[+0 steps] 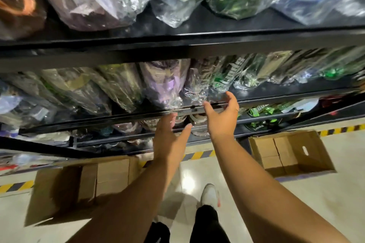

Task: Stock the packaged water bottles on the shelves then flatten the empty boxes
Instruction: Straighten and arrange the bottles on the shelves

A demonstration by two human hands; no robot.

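Black metal shelves (177, 45) fill the upper view, packed with plastic-wrapped bottles. A purple wrapped bottle (166, 87) lies on the middle shelf just above my hands. My left hand (169, 136) is open with fingers spread, in front of the lower shelf edge. My right hand (223, 116) is open too, its fingers curved just in front of the middle shelf's front rail (138, 117), beside a clear wrapped bottle (199, 89). Neither hand holds anything. Two open cardboard boxes stand on the floor: one at the left (83, 183), one at the right (292, 152).
Yellow and black hazard tape (339, 129) runs along the floor under the shelves. My white shoe (210, 195) and dark trouser legs stand between the two boxes on the pale floor. Both boxes look empty inside.
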